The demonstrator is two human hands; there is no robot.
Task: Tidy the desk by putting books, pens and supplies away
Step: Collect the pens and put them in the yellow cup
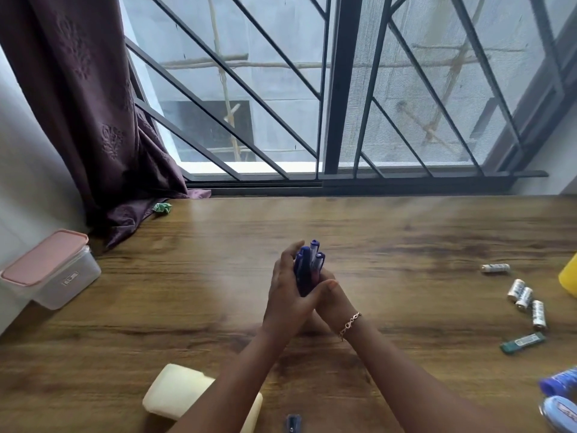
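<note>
Nearest, at the front edge of the wooden counter [406, 239]: one small dark blue sharpener [293, 422], with a cream block [175, 390] just left of it, partly under the left forearm. Mid-counter: a bundle of blue pens [309, 264] held upright, caps up, clasped between the left hand [282, 295] and the right hand [332, 296], both closed round the barrels, a chain bracelet [349, 325] on the right wrist. Right side: four loose batteries [524, 298] and a green lead case [523, 342]; far left: a clear box with pink lid [46, 267], closed, beside the curtain [93, 120].
</note>
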